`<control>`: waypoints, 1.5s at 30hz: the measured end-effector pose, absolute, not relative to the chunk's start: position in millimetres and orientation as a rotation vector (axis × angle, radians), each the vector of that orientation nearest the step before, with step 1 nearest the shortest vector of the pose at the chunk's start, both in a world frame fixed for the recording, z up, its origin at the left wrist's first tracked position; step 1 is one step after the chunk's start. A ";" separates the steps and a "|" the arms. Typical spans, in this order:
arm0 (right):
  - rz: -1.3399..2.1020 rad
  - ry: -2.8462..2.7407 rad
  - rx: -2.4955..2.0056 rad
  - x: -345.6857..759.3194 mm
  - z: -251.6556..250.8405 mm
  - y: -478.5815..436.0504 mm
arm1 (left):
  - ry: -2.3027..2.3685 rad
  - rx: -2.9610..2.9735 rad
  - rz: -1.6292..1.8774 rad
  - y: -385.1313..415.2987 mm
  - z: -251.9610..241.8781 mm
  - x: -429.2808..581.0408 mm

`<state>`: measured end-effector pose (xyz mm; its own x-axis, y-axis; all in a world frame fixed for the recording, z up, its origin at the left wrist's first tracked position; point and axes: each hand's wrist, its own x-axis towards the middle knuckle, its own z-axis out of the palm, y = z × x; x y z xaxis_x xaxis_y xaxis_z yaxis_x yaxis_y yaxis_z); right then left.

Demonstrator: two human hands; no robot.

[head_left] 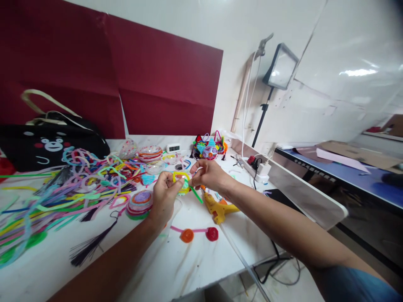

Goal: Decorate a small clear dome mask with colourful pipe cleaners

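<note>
Above the white table, my left hand [166, 193] pinches a yellow pipe cleaner loop [179, 173] between thumb and fingers. A green and clear part shows just below the loop. My right hand [208, 174] meets it from the right, its fingertips closed at the end of a green pipe cleaner [197, 195] that slants down to the right. Right below that hand lies a yellow glue gun [218, 207] with a long clear glue stick [241, 256] at its back. Nearer to me are an orange coil [187, 235] and a red coil [212, 234] on a pink stem.
Loose pipe cleaners [63, 197] cover the left side. A coiled purple and pink piece [140, 204] and a dark tassel [94, 243] lie beside my left forearm. Finished colourful pieces [208, 147], a small clock [173, 147] and a power strip [256, 170] stand behind. A black bag [53, 142] sits far left.
</note>
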<state>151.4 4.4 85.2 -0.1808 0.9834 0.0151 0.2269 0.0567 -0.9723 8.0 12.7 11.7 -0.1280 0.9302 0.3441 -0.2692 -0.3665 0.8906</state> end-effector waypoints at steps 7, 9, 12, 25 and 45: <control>1.098 -1.614 -1.386 149.6 89.2 8.6 | 0.843 1.218 1.656 12.3 13.1 6.5; 1.035 -1.676 -1.406 150.9 88.6 10.5 | 0.840 1.222 1.661 12.4 13.0 6.3; 0.822 -1.756 -1.474 153.3 87.8 11.7 | 0.838 1.214 1.677 12.6 12.8 6.2; 1.257 -1.601 -1.038 157.3 73.7 24.3 | 0.806 1.183 1.631 11.9 9.8 8.7; 1.627 -1.641 -0.757 176.1 55.4 41.3 | 0.700 1.016 1.254 6.7 12.8 17.6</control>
<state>176.1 41.3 55.4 -0.5878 0.8057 0.0734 -0.0666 0.0422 -0.9969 17.6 6.7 12.8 0.2089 0.9730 0.0979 -0.4271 0.0007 0.9042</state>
